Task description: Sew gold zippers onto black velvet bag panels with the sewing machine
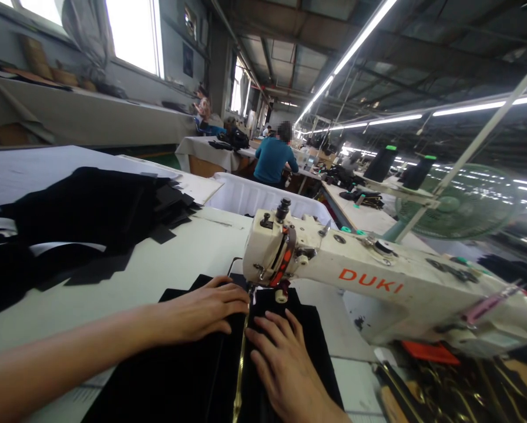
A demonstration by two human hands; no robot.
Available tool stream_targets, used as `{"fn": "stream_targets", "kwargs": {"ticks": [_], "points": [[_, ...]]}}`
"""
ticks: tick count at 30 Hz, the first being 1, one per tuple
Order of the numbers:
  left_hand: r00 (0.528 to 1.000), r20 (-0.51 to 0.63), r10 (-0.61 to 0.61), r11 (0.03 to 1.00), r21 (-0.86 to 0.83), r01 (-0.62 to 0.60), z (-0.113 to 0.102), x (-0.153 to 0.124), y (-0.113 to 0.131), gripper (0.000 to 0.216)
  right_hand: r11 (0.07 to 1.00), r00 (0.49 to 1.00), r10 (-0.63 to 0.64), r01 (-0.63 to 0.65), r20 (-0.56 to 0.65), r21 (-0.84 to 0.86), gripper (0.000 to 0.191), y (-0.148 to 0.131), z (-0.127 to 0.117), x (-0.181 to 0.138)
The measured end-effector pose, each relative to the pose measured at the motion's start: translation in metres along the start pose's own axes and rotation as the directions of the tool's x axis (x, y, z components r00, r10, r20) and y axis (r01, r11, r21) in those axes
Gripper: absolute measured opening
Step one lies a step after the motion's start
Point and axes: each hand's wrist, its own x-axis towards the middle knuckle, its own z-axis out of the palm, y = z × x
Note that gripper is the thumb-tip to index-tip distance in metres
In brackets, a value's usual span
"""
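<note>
Lying beneath both hands [292, 358], black fabric [170, 376] is cut off below.

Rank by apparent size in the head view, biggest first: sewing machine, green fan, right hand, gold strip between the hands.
1. Sewing machine
2. Green fan and right hand: too close to rank; the hand is much nearer the camera
3. Gold strip, long but very thin

Bare left forearm [82, 348], bare hands [289, 359], slender fingers [234, 295], right forearm [327, 409] barely in view, apparently bare
</note>
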Motion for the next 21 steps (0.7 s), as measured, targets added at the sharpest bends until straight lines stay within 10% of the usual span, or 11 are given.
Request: {"fn": "stream_targets", "kwargs": {"ticks": [21], "points": [[0.977, 0.211, 0.035, 0.995, -0.097, -0.015, -0.025, -0.017, -0.014, 0.031, 0.946, 0.957, 0.259, -0.223, -0.132, 0.236, 0.025, -0.076, -0.003, -0.012]]}}
